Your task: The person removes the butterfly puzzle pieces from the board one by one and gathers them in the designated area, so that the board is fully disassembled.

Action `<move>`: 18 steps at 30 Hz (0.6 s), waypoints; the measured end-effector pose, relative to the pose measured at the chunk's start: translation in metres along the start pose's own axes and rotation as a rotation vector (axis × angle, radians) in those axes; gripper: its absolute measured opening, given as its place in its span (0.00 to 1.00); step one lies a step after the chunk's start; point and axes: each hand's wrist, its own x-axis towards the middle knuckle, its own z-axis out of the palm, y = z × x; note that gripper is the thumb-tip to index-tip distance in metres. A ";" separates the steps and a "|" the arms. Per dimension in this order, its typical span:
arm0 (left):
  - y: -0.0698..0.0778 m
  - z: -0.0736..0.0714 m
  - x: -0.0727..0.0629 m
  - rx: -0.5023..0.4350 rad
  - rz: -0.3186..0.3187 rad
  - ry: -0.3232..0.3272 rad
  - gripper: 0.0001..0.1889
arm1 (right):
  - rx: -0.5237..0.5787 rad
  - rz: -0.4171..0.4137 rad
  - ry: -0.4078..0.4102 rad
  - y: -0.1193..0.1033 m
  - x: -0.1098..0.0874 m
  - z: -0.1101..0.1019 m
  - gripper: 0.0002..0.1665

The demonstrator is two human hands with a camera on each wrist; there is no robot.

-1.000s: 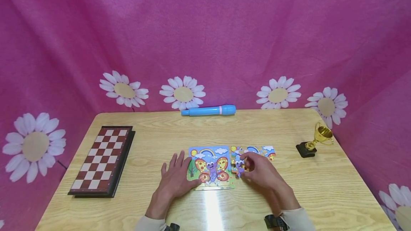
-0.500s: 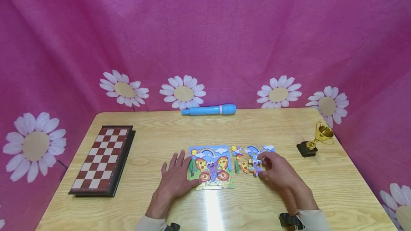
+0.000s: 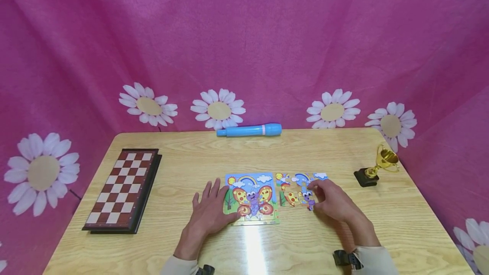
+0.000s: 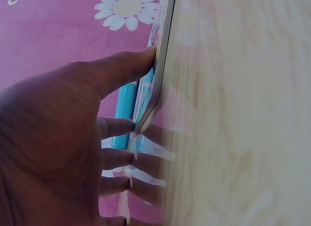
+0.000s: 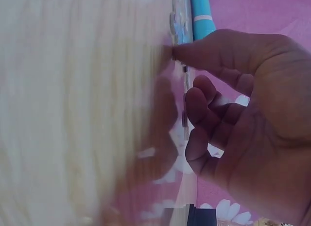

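A butterfly jigsaw puzzle board [image 3: 252, 200], its picture filled in, lies flat at the table's middle. My left hand [image 3: 210, 209] rests against its left side with fingers spread, the thumb on the lower edge and the index finger at the corner in the left wrist view. Right of the board, loose pieces with sun, rainbow [image 3: 302, 178] and yellow wing [image 3: 291, 198] sit close together in a matching layout. Between thumb and forefinger my right hand [image 3: 334, 203] pinches a purple puzzle piece [image 3: 307, 198] with the butterfly's face, low at the table, beside the wing piece.
A folded chessboard [image 3: 120, 190] lies on the left. Along the back edge is a blue microphone-shaped stick [image 3: 249, 130]. The small gold trophy cup [image 3: 378, 165] on a black base stands at the right. A pink flowered cloth [image 3: 244, 46] hangs behind the wooden table.
My right hand has carried the purple piece rightward from beside the board, uncovering the wing piece, then shifted it slightly further right. The left hand has stayed in place.
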 end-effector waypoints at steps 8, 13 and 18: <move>0.000 -0.001 0.000 0.005 0.000 0.006 0.46 | 0.042 -0.031 0.053 -0.019 0.009 0.011 0.22; 0.000 0.000 0.000 0.002 0.002 -0.001 0.46 | 0.085 -0.042 0.047 -0.034 0.016 0.023 0.21; 0.000 0.000 0.000 0.006 0.000 -0.002 0.46 | 0.080 -0.058 0.027 -0.051 0.022 0.032 0.23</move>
